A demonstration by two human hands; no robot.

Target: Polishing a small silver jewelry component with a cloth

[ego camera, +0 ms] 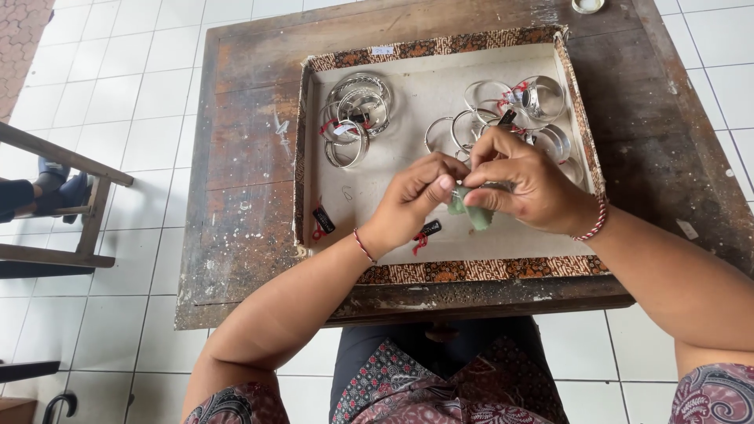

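My left hand (412, 200) and my right hand (528, 184) meet over a shallow tray (440, 271) with a patterned brown rim. Together they pinch a small pale green cloth (470, 212); a thin silver piece seems to sit in it, mostly hidden by my fingers. A pile of silver bangles (355, 118) with red strings lies at the tray's back left. More silver bangles (522, 106) lie at the back right, just beyond my right hand. Two small black tags (323, 221) on red thread lie on the tray floor near my left wrist.
The tray rests on a worn dark wooden table (243, 196) standing on a white tiled floor. A small round lid (587, 5) sits at the table's far edge. A wooden bench frame (55, 204) and someone's shoed foot (55, 184) are at the left.
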